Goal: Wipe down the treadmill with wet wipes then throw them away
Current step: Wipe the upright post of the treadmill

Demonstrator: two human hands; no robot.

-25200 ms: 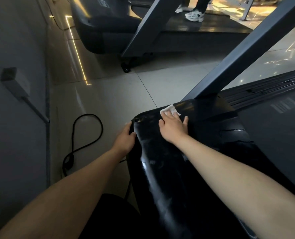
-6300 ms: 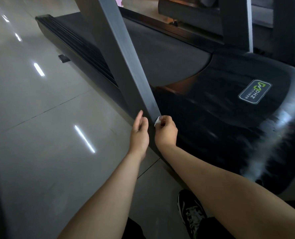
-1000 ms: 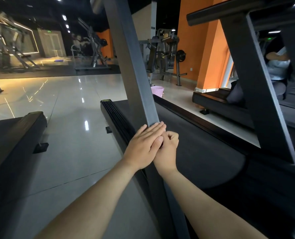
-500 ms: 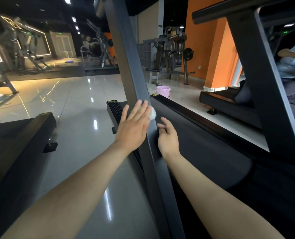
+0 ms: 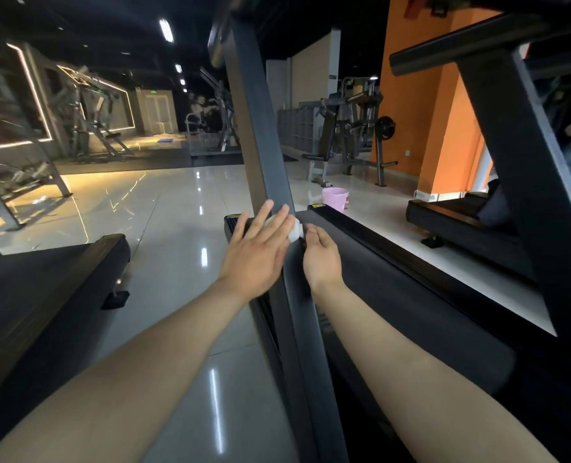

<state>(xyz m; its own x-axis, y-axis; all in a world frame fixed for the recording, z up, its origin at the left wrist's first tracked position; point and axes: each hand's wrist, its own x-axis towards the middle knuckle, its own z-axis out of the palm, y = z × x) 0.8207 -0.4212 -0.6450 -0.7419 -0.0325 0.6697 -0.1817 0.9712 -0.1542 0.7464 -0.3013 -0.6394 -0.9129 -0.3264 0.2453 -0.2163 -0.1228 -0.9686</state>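
1 wet wipe (image 5: 295,230): soft, light, limp; left hand (image 5: 255,253) presses it flat, fingers spread, on upright (image 5: 270,155); right hand (image 5: 321,253) open at 3 o'clock.

Glossy pale floor tiles (image 5: 164,228) catch the ceiling strip lights (image 5: 166,30), an orange pillar (image 5: 444,135) stands right, weight machines (image 5: 351,128) line the back, pink basket (image 5: 335,198) nearby.
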